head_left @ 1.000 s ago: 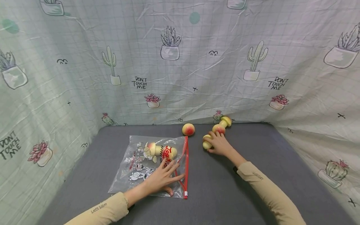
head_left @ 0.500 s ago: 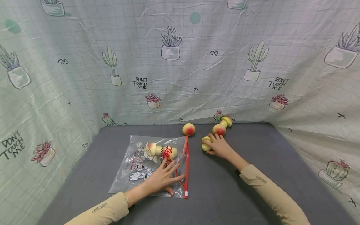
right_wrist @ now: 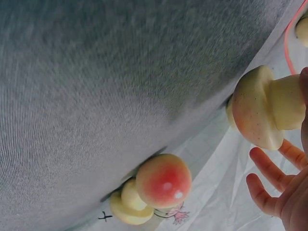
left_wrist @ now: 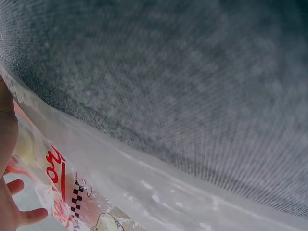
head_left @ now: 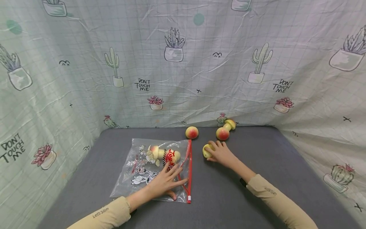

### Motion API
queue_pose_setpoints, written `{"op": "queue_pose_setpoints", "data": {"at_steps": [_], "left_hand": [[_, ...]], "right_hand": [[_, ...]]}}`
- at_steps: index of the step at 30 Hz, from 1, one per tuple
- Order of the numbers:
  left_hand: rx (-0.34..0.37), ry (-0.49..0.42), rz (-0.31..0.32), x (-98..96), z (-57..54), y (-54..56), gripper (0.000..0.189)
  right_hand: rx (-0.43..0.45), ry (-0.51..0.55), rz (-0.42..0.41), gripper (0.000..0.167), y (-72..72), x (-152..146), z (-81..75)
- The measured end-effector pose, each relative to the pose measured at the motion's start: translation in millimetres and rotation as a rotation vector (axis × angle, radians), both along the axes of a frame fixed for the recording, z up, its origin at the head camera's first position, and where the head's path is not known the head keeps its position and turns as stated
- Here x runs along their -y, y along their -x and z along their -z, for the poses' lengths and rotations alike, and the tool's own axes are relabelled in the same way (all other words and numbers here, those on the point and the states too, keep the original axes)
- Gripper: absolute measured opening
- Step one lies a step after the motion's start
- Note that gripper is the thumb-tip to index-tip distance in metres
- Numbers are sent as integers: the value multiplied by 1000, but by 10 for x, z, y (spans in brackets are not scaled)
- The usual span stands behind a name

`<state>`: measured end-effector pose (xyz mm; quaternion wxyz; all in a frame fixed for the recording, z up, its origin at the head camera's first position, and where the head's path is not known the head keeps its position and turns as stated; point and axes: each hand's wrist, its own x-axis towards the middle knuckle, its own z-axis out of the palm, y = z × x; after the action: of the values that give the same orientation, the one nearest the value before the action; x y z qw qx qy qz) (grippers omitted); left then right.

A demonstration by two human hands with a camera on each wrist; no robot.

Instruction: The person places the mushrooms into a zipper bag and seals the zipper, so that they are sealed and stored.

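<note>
My right hand (head_left: 224,156) pinches a pale yellow toy mushroom (head_left: 207,151) just right of the bag's red zip edge. The right wrist view shows the thumb side against its stem, with the mushroom's cap (right_wrist: 255,108) turned away from the palm. My left hand (head_left: 163,182), fingers spread, rests on a clear zip bag (head_left: 123,181) with red lettering and cartoon prints. Inside that bag lies another yellow mushroom (head_left: 155,152) with a reddish cap, partly covered by the print. The left wrist view catches the bag's plastic (left_wrist: 159,192) beside the fingers.
At the back of the grey table (head_left: 243,197) sits a round red-and-yellow piece (head_left: 192,132). To its right lies a red-capped mushroom shape (head_left: 222,133) joined to or touching a second yellow cap (head_left: 230,124). A cactus-print curtain (head_left: 200,73) encloses the table.
My right hand has moved slightly left and toward me with the mushroom, away from the red-capped shape behind. The left hand stays on the bag.
</note>
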<state>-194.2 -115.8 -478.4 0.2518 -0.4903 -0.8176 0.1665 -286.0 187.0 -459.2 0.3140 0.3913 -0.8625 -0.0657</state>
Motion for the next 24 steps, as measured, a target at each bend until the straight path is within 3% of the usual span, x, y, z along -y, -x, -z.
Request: {"op": "queue_pose_setpoints", "data": {"at_steps": [5, 24], "left_hand": [[2, 3, -2, -2, -7, -7, 77], [-27, 26, -12, 4, 7, -8, 76]], "right_hand": [[-8, -7, -9, 49, -54, 19, -2], [124, 51, -137, 47, -256, 115, -60]]}}
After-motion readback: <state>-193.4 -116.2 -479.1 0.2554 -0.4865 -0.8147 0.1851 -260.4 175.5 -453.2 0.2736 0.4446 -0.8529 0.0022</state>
